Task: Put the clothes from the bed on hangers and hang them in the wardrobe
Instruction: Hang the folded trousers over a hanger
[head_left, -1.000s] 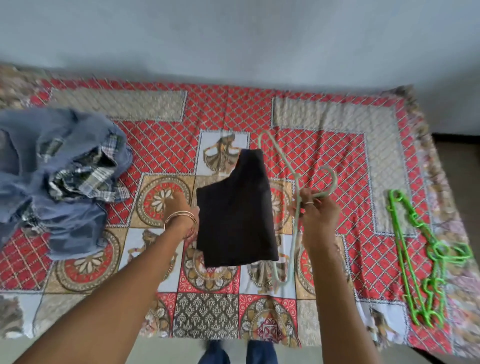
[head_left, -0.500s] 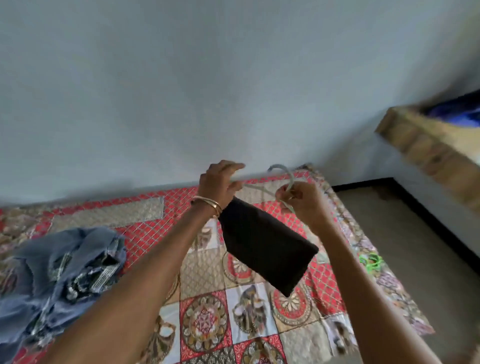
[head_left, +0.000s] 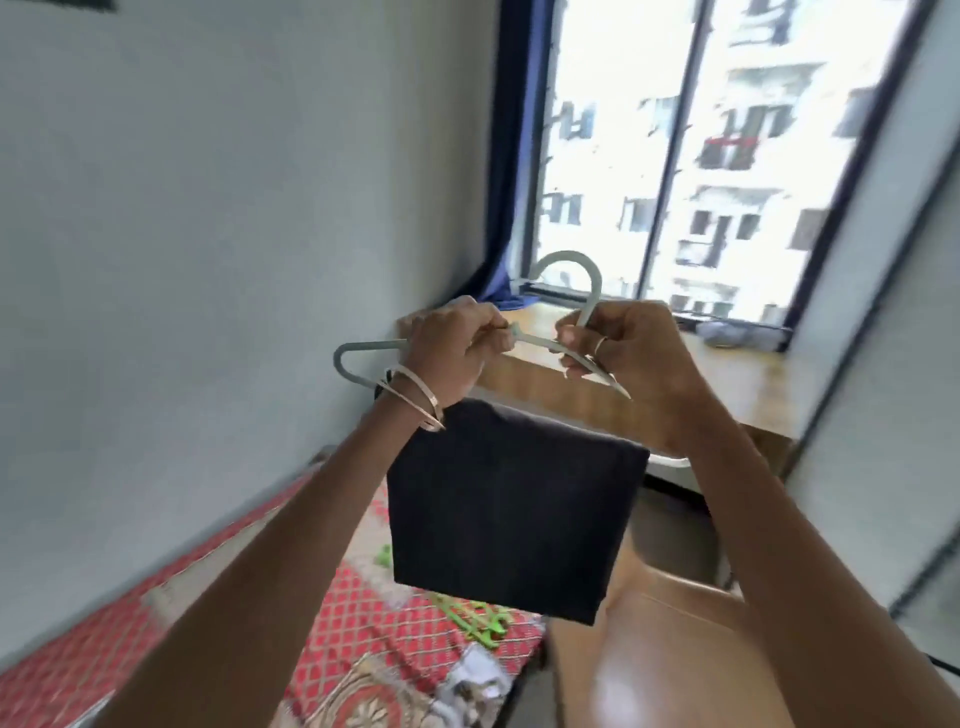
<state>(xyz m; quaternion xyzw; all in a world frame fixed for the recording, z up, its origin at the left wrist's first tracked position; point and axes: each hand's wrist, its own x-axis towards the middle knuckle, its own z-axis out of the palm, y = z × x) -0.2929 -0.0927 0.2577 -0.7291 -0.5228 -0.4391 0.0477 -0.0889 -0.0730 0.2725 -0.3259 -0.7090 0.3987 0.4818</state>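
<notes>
A wall (head_left: 208, 260) fills the left of the frame, and a window (head_left: 701, 156) with a blue curtain (head_left: 511, 182) takes the upper right. Below the window runs a wooden tabletop (head_left: 727, 384). The bed (head_left: 363, 623), in a red patterned cover, lies at the lower left, with green hangers (head_left: 480, 621) on it near the lower centre, partly hidden behind the cloth.

In mid-frame a pale hanger (head_left: 566, 270) is held up in front of the window, its hook uppermost. The left hand (head_left: 449, 353) has its fingers curled round the hanger's left shoulder; the right hand (head_left: 623, 353) pinches it at the base of the hook. A folded black cloth (head_left: 509, 509) hangs over the bottom bar, clear of the bed.

Half a second ago the view showed mostly wall and bed; now it has swung right to the window, and the hanger sits level instead of tilted.
</notes>
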